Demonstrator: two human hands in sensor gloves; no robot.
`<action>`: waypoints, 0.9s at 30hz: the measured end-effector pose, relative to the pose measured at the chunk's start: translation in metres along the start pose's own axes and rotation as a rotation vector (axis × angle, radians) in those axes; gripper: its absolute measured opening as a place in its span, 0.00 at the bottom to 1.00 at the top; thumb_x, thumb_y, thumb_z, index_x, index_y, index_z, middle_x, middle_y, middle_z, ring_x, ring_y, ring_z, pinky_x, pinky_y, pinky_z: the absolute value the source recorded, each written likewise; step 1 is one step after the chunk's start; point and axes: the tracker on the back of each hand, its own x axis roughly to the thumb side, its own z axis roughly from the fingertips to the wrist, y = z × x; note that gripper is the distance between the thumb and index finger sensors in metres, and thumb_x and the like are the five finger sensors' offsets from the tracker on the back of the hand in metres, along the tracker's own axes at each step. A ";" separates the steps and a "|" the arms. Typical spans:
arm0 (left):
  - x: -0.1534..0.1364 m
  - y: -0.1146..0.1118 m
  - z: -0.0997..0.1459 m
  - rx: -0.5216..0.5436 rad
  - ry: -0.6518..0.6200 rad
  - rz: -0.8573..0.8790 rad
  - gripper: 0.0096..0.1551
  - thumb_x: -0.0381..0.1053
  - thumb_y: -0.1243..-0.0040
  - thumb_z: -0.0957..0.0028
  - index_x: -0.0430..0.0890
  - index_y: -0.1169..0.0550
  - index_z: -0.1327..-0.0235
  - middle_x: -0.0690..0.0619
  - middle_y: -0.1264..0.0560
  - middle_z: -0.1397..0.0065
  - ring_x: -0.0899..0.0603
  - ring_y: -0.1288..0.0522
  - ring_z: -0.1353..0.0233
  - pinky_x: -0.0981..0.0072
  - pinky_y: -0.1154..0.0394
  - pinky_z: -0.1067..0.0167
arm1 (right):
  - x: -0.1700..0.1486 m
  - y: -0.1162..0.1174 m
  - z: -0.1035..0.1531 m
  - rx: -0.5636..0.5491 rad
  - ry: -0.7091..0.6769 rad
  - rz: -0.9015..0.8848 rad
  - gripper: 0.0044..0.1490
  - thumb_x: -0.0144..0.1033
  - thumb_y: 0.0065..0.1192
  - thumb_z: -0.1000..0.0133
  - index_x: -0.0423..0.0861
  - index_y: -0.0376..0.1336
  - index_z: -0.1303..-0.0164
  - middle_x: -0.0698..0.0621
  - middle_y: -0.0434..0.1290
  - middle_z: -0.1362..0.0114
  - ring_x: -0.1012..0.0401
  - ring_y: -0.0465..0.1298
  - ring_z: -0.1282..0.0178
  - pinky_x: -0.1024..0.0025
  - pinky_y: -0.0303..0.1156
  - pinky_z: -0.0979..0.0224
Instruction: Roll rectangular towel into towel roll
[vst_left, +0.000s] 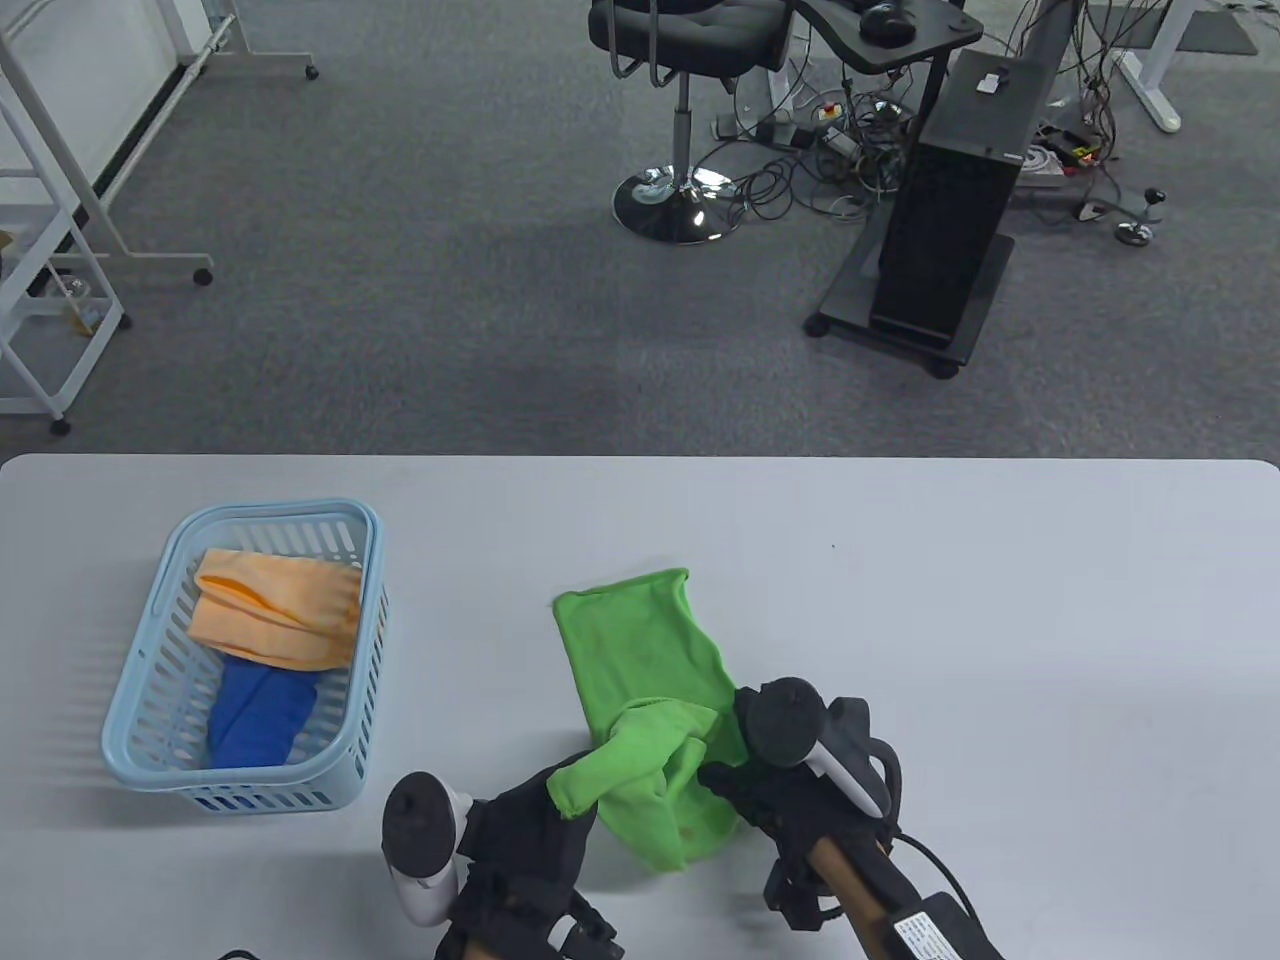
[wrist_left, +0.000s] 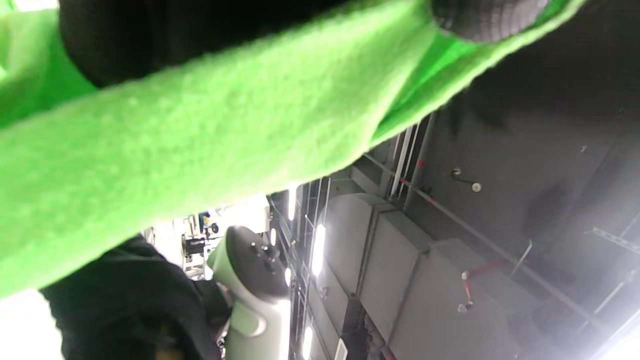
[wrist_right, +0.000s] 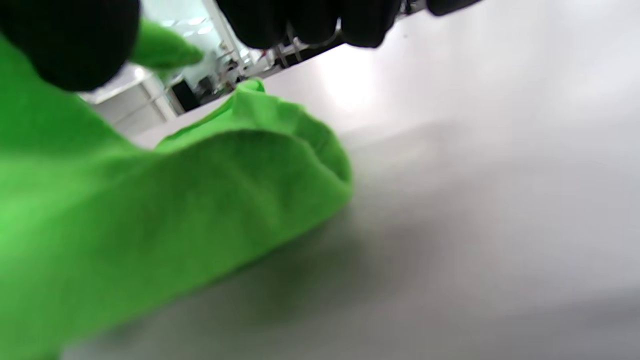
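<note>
A green towel (vst_left: 640, 680) lies crumpled on the grey table (vst_left: 1000, 620), its far end flat and its near end lifted and folded over. My left hand (vst_left: 545, 815) pinches a near corner of the towel and holds it up off the table. In the left wrist view the towel (wrist_left: 200, 140) runs under my gloved fingers (wrist_left: 490, 17). My right hand (vst_left: 735, 780) grips the towel's near right edge. In the right wrist view the towel (wrist_right: 175, 200) bulges on the table below my thumb (wrist_right: 65, 40), while my other fingers (wrist_right: 300, 20) curl above it.
A light blue basket (vst_left: 150, 740) stands at the table's left with an orange towel (vst_left: 275, 610) and a blue towel (vst_left: 258, 715) in it. An office chair (vst_left: 685, 60) and a black stand (vst_left: 940, 230) are on the floor beyond the table.
</note>
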 end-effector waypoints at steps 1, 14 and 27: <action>0.000 0.002 0.001 0.008 0.008 -0.013 0.42 0.69 0.55 0.52 0.45 0.12 0.46 0.42 0.13 0.49 0.35 0.12 0.50 0.33 0.27 0.43 | 0.000 0.003 -0.002 0.004 -0.006 -0.015 0.60 0.57 0.65 0.63 0.43 0.50 0.23 0.41 0.46 0.20 0.44 0.53 0.19 0.34 0.47 0.23; 0.005 0.013 0.004 0.107 0.062 -0.094 0.38 0.66 0.49 0.50 0.43 0.14 0.43 0.40 0.14 0.47 0.34 0.13 0.49 0.32 0.27 0.43 | -0.018 0.017 -0.007 -0.005 -0.077 0.153 0.43 0.56 0.60 0.60 0.55 0.65 0.32 0.46 0.51 0.20 0.45 0.54 0.20 0.35 0.47 0.23; 0.006 0.040 0.014 0.398 0.197 -0.407 0.32 0.61 0.45 0.49 0.42 0.14 0.44 0.40 0.13 0.49 0.35 0.12 0.50 0.33 0.26 0.45 | -0.098 -0.032 0.010 0.022 0.182 0.497 0.41 0.63 0.51 0.61 0.48 0.78 0.54 0.45 0.62 0.23 0.43 0.55 0.20 0.34 0.46 0.23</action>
